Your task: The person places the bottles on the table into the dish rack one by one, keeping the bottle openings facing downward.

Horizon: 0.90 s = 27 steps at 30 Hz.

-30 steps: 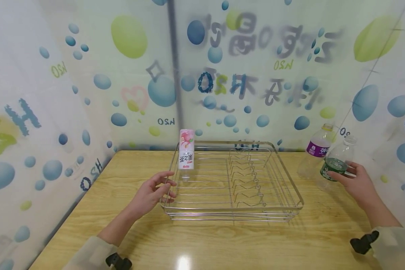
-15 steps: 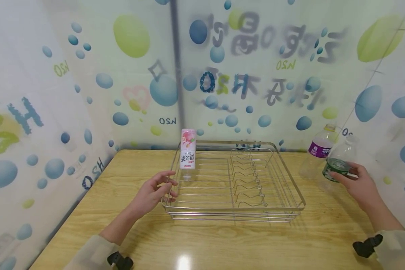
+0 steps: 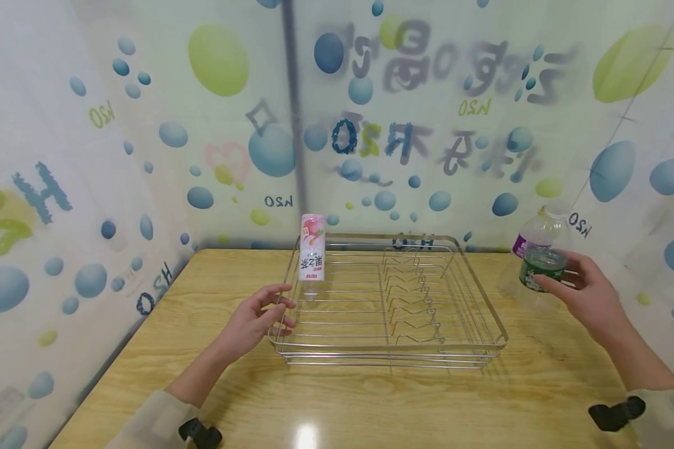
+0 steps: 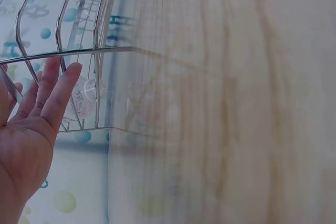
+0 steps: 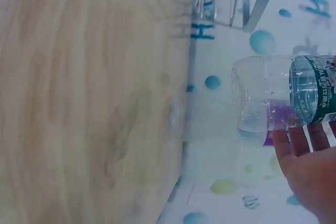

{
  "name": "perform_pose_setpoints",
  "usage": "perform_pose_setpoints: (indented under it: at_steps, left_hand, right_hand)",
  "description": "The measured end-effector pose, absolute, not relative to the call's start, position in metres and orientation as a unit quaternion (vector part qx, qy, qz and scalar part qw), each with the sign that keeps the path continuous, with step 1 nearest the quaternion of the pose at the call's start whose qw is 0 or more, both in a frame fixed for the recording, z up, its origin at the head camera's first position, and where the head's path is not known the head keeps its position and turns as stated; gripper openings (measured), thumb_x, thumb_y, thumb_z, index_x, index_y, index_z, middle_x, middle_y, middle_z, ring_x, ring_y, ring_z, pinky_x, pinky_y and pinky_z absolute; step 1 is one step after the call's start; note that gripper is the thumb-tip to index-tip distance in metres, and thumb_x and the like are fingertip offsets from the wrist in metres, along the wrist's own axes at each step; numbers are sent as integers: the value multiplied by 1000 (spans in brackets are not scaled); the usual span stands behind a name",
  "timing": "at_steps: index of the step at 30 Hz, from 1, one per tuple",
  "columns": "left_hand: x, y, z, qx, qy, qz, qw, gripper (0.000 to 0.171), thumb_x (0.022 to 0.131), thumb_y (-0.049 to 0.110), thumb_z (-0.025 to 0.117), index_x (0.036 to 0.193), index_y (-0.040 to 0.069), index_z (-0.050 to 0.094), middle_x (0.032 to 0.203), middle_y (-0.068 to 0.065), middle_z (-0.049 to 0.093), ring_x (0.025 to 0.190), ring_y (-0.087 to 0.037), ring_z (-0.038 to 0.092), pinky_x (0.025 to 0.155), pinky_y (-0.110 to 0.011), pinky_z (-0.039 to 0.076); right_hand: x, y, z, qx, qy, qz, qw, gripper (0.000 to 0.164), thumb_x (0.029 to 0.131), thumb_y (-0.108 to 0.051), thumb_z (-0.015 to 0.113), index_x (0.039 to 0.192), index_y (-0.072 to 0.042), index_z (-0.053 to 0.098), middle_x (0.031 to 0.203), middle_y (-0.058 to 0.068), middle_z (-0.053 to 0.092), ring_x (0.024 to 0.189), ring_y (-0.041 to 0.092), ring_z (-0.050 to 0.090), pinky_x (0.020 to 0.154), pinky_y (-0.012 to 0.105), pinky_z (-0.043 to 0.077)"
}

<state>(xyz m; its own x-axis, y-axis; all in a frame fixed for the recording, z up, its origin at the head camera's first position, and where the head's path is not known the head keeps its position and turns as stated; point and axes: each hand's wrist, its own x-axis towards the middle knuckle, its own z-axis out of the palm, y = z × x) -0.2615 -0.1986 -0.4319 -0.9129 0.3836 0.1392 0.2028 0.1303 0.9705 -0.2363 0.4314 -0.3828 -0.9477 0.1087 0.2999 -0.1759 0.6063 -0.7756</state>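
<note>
My right hand (image 3: 590, 299) grips a clear plastic bottle with a green label (image 3: 542, 268) round its label, at the right of the table. In the right wrist view that bottle (image 5: 252, 93) is held clear of the tabletop. Behind it and partly covered stands a bottle with a purple label (image 3: 520, 245). My left hand (image 3: 253, 324) is at the left side of a metal wire dish rack (image 3: 387, 347). In the left wrist view its fingers (image 4: 59, 98) reach up against the wires. A pink-labelled bottle (image 3: 313, 249) lies in the rack's left part, neck toward me.
The rack's right half has a row of bent wire dividers (image 3: 410, 299). Under everything is a wood-grain table (image 3: 337, 405). Sheets printed with bubbles (image 3: 271, 151) hang along the back and both sides.
The green-labelled bottle has moved left and up with my right hand, and now overlaps the purple-labelled one in the head view. The left hand, rack and pink-labelled bottle stay put.
</note>
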Motion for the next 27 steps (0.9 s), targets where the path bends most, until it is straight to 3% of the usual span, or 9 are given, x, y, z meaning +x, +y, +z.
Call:
perform_pose_setpoints:
  at_steps: [9,27]
  left_hand:
    - [-262,-199,-432,199,748,629,70,50,117,16,53,164,1,41,141,-39,55,99,-17,78,85,-40,71]
    - [-258,-202,-429,207,794,571,31,48,116,19,58,160,3,50,143,-30,60,105,-18,76,84,-28,67]
  right_hand:
    - [-240,390,-353,86,-857,474,182,67,108,-14,71,167,-22,40,131,-22,50,114,-7,55,86,2,52]
    - [-250,298,-324,154,-848,490,132,65,105,-20,77,162,-19,46,133,-5,58,113,7,64,86,17,60]
